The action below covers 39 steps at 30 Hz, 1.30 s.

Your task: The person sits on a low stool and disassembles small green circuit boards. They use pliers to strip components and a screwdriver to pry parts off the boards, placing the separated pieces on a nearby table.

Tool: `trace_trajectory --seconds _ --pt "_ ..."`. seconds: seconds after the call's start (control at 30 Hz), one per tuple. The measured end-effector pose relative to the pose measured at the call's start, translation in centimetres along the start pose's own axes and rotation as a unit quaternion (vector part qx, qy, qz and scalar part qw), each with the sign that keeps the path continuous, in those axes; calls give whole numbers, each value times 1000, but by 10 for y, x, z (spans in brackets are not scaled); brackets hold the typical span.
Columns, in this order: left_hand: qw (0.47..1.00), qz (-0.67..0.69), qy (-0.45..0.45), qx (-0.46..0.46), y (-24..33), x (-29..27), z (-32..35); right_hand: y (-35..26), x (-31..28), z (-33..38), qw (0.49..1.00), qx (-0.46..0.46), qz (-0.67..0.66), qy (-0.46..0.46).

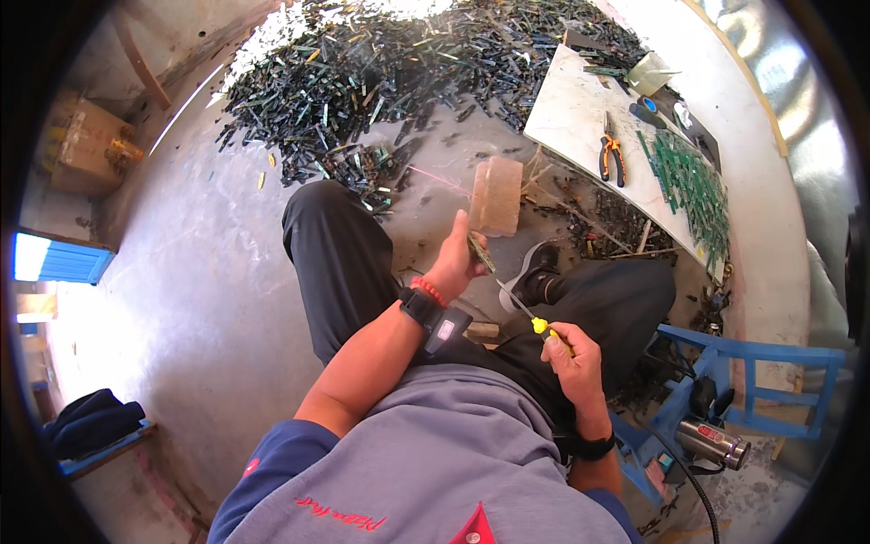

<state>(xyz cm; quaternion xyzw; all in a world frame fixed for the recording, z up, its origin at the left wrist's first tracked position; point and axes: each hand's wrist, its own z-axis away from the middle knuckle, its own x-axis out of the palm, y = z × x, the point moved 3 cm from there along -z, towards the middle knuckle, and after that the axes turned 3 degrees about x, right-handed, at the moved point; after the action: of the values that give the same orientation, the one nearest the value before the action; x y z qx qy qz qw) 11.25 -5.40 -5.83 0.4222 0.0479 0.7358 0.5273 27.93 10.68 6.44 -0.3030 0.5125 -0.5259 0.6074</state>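
My left hand [450, 265] is closed around a narrow, dark greenish strip [482, 255] that looks like a small circuit board, pinched at the thumb. In my right hand [576, 361] is the yellow handle of a screwdriver [541, 326]. Its thin metal shaft points up and left, with the tip close to the lower end of the strip; whether they touch, I cannot tell. Both hands are above my lap, between my dark-trousered knees. Just beyond my left hand, a tan brick-like block [496, 195] stands on the floor.
A large heap of dark strips [362, 100] covers the far floor. At right, a pale board [566, 113] bears orange-handled pliers [611, 156] and green strips [693, 195]. A blue chair [770, 349] and a steel flask [713, 443] are near my right elbow. Cardboard boxes [95, 150] are at left.
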Motion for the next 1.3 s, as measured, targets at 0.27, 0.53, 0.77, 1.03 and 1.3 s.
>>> trace_trajectory --seconds 0.27,0.53,0.77,1.03,1.3 --pt "999 35 -7 -1 1 -4 1 -6 12 -3 992 -71 93 43" --pt "1000 25 8 4 3 -5 1 -3 14 0 986 -94 121 60" --pt "999 18 29 32 2 -7 -2 -13 18 -1 974 -133 166 79" --pt "996 -60 28 54 -3 -10 -7 -18 22 -1 962 -153 209 91" --pt "988 -127 44 69 -7 -6 -6 -17 30 -7 959 -130 235 87"
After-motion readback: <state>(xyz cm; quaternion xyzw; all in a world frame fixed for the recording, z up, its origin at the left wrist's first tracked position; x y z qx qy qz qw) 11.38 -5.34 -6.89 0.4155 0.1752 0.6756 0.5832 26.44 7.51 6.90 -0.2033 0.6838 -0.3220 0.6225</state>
